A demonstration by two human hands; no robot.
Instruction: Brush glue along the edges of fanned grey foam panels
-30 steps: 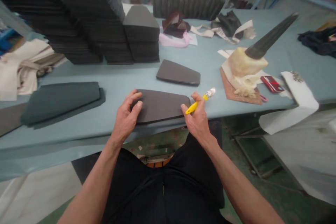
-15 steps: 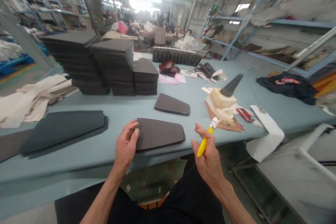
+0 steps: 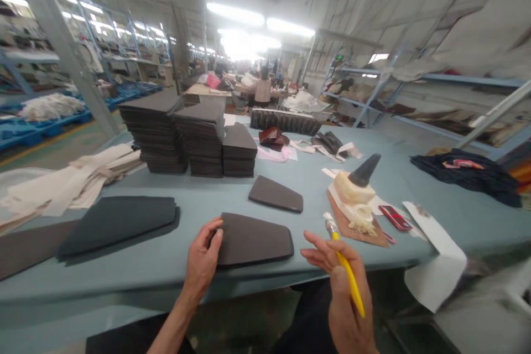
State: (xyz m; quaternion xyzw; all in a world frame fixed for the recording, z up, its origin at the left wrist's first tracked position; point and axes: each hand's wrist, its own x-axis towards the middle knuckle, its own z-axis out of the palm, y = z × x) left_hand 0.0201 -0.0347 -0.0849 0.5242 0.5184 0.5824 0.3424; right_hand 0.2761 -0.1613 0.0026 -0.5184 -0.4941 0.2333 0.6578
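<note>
On the blue-green tabletop, my left hand (image 3: 203,257) closes on the left end of a tapered dark grey-brown panel (image 3: 257,239), which looks like a small stack. My right hand (image 3: 344,307) holds a brush (image 3: 349,274) by its yellow handle, between thumb and fingers, with some fingers stretched out. White stuff coats the brush tip, which points away from me, above the table right of the panel. Behind the panel lies a smaller dark piece (image 3: 276,194). Farther right, a cream-coloured block (image 3: 353,188) with a dark cone (image 3: 365,170) on top sits on a brown board (image 3: 343,220).
Tall stacks of dark panels (image 3: 201,138) stand at back left. Left are dark green panels (image 3: 120,224) and cream fabric strips (image 3: 74,180). To the right lie a red item (image 3: 395,218), white paper (image 3: 435,265) and dark cloth (image 3: 460,174). A person (image 3: 263,88) is in the distance.
The view has tilted up. My right hand has turned the brush, so its tip now leans left and its handle end points down right. My left hand stays at the panel's left end.
</note>
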